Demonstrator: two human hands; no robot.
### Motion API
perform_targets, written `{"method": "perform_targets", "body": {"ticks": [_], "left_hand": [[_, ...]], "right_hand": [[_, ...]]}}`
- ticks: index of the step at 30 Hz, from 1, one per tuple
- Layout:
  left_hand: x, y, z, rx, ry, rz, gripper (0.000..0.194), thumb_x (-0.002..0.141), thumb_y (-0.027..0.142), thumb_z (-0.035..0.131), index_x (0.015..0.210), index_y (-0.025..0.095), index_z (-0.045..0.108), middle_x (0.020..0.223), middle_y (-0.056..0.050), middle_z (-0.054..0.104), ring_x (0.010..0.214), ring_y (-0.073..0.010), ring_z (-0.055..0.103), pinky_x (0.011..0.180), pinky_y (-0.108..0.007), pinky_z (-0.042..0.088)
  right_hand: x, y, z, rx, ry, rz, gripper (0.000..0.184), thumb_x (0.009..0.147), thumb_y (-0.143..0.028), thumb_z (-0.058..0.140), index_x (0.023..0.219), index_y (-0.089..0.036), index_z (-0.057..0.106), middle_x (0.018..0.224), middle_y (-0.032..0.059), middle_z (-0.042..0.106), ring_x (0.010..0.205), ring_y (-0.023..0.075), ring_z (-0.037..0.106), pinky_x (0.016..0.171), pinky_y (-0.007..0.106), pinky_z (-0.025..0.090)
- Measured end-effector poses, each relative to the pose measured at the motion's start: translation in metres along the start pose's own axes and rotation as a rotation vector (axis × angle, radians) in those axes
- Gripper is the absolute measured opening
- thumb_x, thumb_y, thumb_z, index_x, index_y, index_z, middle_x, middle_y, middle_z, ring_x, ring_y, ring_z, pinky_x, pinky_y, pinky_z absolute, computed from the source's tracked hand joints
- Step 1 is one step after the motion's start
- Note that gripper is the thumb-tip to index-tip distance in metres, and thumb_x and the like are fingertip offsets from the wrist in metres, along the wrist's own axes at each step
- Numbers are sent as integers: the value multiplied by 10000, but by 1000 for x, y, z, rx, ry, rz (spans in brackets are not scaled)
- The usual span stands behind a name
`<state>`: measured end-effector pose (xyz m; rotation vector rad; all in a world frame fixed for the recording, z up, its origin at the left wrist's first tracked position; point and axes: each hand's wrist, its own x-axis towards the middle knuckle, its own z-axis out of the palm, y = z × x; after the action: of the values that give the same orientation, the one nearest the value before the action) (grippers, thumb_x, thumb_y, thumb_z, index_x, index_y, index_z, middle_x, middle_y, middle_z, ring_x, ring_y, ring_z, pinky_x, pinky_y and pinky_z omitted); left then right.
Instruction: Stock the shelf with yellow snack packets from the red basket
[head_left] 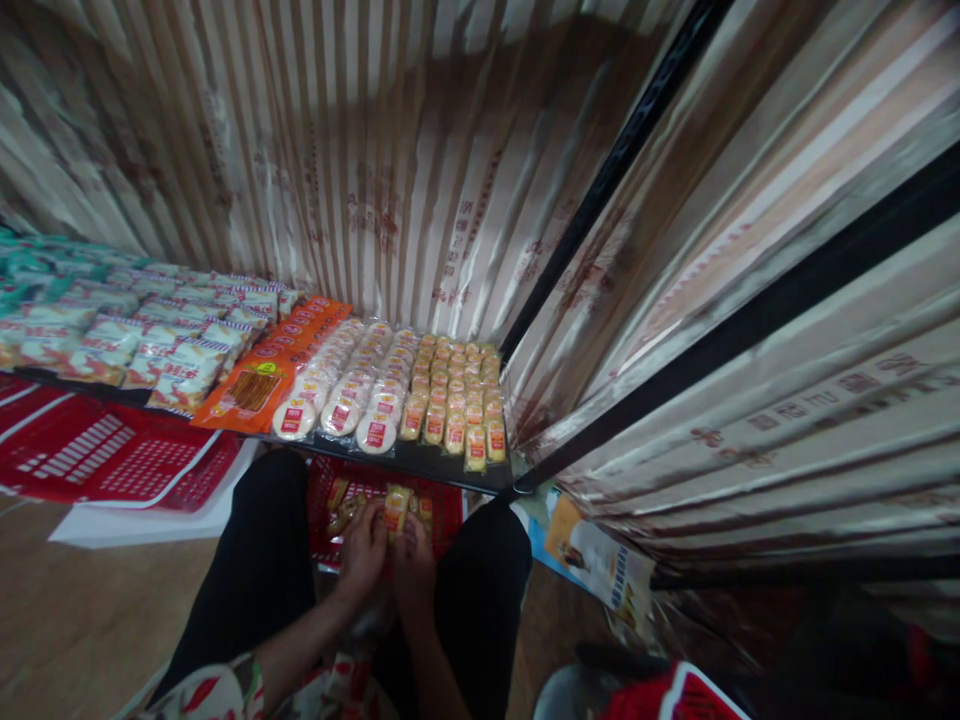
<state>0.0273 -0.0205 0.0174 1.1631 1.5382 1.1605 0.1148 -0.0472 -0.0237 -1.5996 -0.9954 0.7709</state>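
Observation:
Between my knees, my left hand [364,550] and my right hand [413,565] hold one small wrapped snack cake [396,508] upright. It has a yellow wrapper with a red label, and the fingers of both hands are closed on its lower sides. Below it stands a red basket [321,530] with several more wrapped cakes [341,510] inside, partly hidden by my hands. Just beyond, similar yellow packs [454,432] lie in rows at the right end of a black shelf [420,460].
Left of the yellow packs are rows of round white crackers [339,415], an orange snack bag [259,385] and white snack bags [187,370]. A red basket [172,470] lies below the shelf. A striped curtain [405,180] and black poles [600,200] rise behind and to the right.

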Motion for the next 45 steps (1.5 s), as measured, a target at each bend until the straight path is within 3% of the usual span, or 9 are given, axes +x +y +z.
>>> {"method": "perform_targets", "body": {"ticks": [6, 10, 16, 21, 26, 35, 45], "left_hand": [[0, 23, 5, 12, -20, 60, 253, 715, 104, 483, 882, 204, 645, 962, -69, 632, 956, -230, 565, 928, -368, 418], [4, 43, 8, -36, -54, 70, 263, 710, 98, 481, 878, 206, 652, 938, -66, 624, 934, -219, 567, 907, -346, 428], [9, 57, 18, -8, -104, 154, 301, 730, 107, 466, 965, 192, 633, 983, -78, 606, 962, -222, 555, 909, -347, 425], [13, 63, 29, 19, -118, 184, 330, 745, 110, 450, 1031, 187, 598, 1032, -83, 591, 999, -219, 543, 926, -349, 415], [17, 73, 36, -2, -134, 201, 362, 753, 95, 449, 1083, 188, 565, 1042, -77, 587, 995, -204, 547, 931, -331, 413], [26, 74, 54, -9, -163, 268, 404, 747, 76, 442, 1121, 172, 560, 1050, -77, 583, 1009, -193, 545, 943, -317, 406], [36, 82, 70, 174, -158, 328, 447, 767, 72, 384, 1186, 156, 516, 1105, -89, 563, 1044, -179, 539, 959, -358, 416]], "right_hand": [[8, -17, -12, -108, 36, -84, 398, 817, -380, 450, 1109, -160, 608, 1050, 146, 635, 846, 215, 659, 747, 331, 537], [16, -37, -19, -97, 47, -148, 376, 834, -383, 456, 1118, -188, 607, 1002, 112, 634, 882, 211, 643, 757, 317, 525], [26, -65, -31, -166, 104, -132, 388, 826, -406, 472, 1126, -196, 600, 957, 87, 628, 757, 178, 621, 690, 282, 509], [38, -69, -35, -137, 115, -99, 413, 813, -395, 479, 1152, -172, 555, 933, 71, 654, 674, 154, 596, 641, 269, 501], [49, -74, -40, -97, 79, -88, 374, 811, -395, 472, 1106, -177, 547, 957, 79, 654, 711, 164, 612, 666, 284, 499], [65, -82, -50, -163, 158, -139, 328, 786, -332, 475, 1055, -169, 570, 980, 87, 623, 702, 156, 593, 700, 297, 496], [76, -84, -51, -199, 186, -183, 403, 812, -309, 425, 1159, -137, 536, 1011, 116, 585, 719, 162, 585, 728, 331, 495]]}}
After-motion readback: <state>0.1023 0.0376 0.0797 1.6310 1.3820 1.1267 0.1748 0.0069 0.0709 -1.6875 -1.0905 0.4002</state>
